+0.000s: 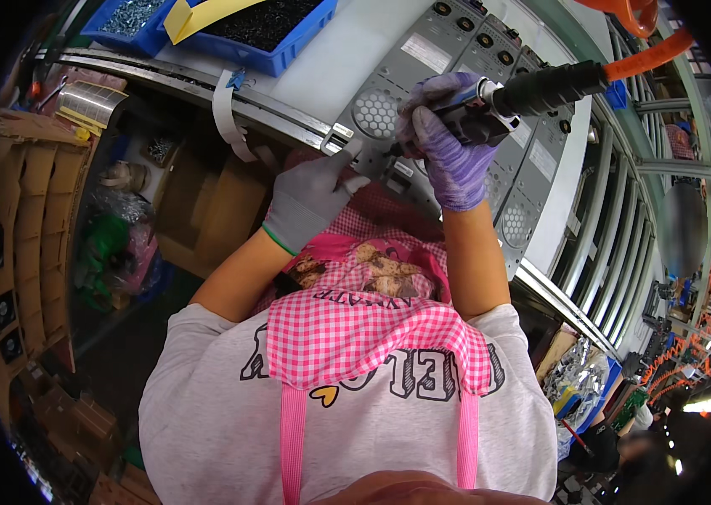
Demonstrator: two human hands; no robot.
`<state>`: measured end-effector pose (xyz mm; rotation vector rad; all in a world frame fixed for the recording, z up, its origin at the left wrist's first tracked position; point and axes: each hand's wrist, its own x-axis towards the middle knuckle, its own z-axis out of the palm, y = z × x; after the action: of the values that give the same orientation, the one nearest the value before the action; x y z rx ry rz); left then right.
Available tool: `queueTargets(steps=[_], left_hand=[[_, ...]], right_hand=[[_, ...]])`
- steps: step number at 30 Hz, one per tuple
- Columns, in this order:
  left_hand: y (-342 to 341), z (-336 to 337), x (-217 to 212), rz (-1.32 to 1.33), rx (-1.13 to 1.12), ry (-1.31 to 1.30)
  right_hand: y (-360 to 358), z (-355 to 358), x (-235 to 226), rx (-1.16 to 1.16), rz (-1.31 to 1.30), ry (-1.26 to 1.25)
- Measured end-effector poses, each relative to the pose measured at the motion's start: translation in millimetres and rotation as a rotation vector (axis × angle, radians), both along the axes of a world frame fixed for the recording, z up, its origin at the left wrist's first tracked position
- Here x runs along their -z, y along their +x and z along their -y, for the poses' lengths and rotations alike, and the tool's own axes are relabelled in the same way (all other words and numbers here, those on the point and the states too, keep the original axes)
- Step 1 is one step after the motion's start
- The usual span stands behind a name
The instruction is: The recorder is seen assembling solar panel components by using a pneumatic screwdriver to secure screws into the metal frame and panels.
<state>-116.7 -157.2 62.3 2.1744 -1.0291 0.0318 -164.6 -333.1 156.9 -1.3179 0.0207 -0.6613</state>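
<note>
My left hand [315, 195], in a grey glove with a green cuff, is at the near left corner of a grey metal panel [370, 151]. Its bent fingers close on a small pale metal bracket [338, 138] by the panel's edge; the exact grip is partly hidden. My right hand [454, 150], in a purple glove, is wrapped round a dark power screwdriver [483, 122] above the panel. The tool's tip points left and down, close to the panel's corner beside my left hand. A black sleeve [553, 90] and an orange hose [652, 55] run from its back end.
More grey panels [541, 157] with round mesh openings lie alongside on the white bench [322, 80]. Blue bins [278, 57] of dark and silver screws stand at the far left, under a yellow strip [204, 17]. Metal rollers [604, 227] lie at right, cartons [221, 185] below left.
</note>
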Motion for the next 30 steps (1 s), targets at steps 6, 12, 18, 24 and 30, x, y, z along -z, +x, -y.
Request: queueTargets(steps=[6, 12, 18, 24, 30], left_hand=[[-2.8, -0.7, -14.3, -0.036, 0.006, 0.048], [44.3, 3.5, -59.0, 0.292, -0.004, -0.163], [190.0, 29.7, -87.4, 0.484, -0.036, 0.022], [71.7, 100.7, -91.5, 0.365, 0.276, 0.292], [-114.1, 169.6, -73.9, 0.313, 1.097, 0.173]], right_hand=[[5.2, 3.7, -10.0, -0.033, -0.026, -0.073], [-66.6, 25.1, -22.9, 0.006, 0.153, 0.287], [-188.7, 61.4, -21.6, 0.232, 0.313, 0.233], [-324.7, 94.0, 28.3, 1.254, -0.086, 0.047], [-420.0, 155.1, 118.4, 1.410, -0.201, 0.032]])
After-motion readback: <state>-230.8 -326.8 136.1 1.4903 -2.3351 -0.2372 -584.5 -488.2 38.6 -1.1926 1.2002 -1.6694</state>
